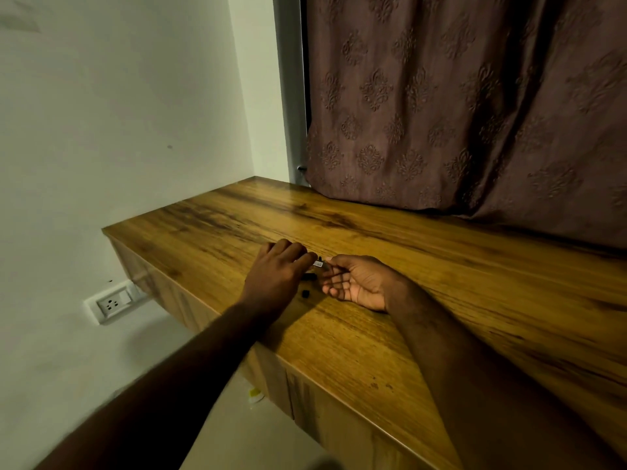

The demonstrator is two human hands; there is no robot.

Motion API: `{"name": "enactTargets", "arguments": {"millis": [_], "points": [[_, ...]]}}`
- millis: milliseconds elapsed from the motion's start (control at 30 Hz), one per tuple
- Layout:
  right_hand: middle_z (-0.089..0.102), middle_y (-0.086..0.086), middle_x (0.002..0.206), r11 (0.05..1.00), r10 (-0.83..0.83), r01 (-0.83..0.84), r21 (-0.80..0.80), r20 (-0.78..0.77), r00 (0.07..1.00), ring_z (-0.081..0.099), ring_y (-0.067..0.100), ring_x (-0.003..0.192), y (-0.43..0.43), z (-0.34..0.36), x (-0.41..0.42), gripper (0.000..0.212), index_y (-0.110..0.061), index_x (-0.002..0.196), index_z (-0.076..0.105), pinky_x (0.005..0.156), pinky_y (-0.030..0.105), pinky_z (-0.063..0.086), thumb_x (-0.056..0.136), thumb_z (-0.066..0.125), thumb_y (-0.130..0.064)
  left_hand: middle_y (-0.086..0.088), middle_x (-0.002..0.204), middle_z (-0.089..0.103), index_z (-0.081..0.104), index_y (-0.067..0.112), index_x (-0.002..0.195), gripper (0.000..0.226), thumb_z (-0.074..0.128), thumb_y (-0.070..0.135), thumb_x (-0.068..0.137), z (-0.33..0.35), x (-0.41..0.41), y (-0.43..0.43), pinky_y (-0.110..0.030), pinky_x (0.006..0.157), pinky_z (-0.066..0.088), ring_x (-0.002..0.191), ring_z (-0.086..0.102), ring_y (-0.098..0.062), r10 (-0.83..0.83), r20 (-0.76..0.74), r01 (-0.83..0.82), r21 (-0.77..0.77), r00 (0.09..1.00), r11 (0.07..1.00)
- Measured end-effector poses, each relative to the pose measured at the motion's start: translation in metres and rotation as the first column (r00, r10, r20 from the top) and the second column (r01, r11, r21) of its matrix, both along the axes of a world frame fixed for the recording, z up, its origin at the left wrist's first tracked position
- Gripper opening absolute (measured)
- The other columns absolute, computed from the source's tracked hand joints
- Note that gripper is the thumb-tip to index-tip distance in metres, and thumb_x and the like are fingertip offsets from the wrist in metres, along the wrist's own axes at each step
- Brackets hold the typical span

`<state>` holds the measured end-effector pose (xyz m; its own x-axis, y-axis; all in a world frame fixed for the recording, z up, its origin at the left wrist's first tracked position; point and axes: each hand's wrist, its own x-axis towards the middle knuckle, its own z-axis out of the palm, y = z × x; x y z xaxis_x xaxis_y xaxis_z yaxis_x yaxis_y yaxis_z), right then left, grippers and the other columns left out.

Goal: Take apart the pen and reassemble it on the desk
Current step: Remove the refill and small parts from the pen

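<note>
Both my hands rest on the wooden desk (373,252) near its left end. Between their fingertips is the pen barrel (319,263), a short pale piece with a small label and a dark tip. My left hand (276,276), palm down, grips one end. My right hand (356,283), palm up, pinches the other end with thumb and forefinger. Two small black pen parts lie on the desk just below the hands: one piece (308,276) partly hidden between them, and a little cap-like piece (305,293) nearer to me.
A brown patterned curtain (458,113) hangs down onto the desk's back edge. The desk's left end (112,232) and front edge drop off to the floor. A wall socket (112,303) sits low on the white wall at left.
</note>
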<state>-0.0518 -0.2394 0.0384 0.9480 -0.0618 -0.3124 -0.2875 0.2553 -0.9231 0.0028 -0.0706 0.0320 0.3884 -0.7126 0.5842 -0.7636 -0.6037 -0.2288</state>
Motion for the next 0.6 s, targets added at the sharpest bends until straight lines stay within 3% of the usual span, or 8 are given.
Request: {"name": "enactTargets", "arguments": {"millis": [100,333,467,600], "points": [[0.062,0.015,0.077,1.0,-0.016,0.016,0.017,-0.014,1.0,0.062,0.018,0.056,0.0,0.002,0.0,0.023,-0.001,0.083,0.06,0.044,0.019,0.051,0.095,0.052,-0.019,-0.006,0.092,0.067,0.067,0.014,0.1,0.034,0.04,0.026,0.083,0.007,0.001,-0.002,-0.037,0.066,0.047,0.081,0.06,-0.028,-0.029,0.053,0.025,0.068,0.998,0.997],[0.061,0.016,0.073,1.0,-0.019,0.019,0.007,-0.012,1.0,0.064,0.015,0.046,0.001,0.0,0.002,0.024,0.0,0.08,0.06,0.043,0.019,0.05,0.095,0.053,-0.018,-0.005,0.096,0.067,0.063,0.017,0.105,0.033,0.041,0.023,0.082,0.0,0.002,0.002,-0.036,0.07,0.041,0.086,0.059,-0.026,-0.004,0.043,0.001,0.068,0.999,0.998],[0.061,0.015,0.071,1.0,-0.012,0.012,-0.004,0.005,1.0,0.063,0.016,0.048,0.001,-0.001,0.003,0.026,0.0,0.077,0.06,0.045,0.019,0.051,0.094,0.053,-0.018,-0.002,0.092,0.067,0.061,0.018,0.101,0.025,0.046,0.024,0.083,-0.012,0.001,0.002,-0.033,0.07,0.029,0.082,0.058,-0.024,0.02,-0.024,-0.02,-0.019,1.0,1.0],[0.064,0.015,0.07,1.0,-0.005,0.005,-0.016,0.005,1.0,0.064,0.016,0.052,0.0,-0.001,0.001,0.03,0.002,0.078,0.062,0.046,0.02,0.052,0.094,0.055,-0.023,-0.002,0.088,0.068,0.062,0.018,0.102,0.025,0.044,0.024,0.084,-0.019,0.0,0.003,-0.034,0.069,0.04,0.08,0.059,-0.026,0.053,-0.103,-0.063,-0.1,0.993,0.993]]}}
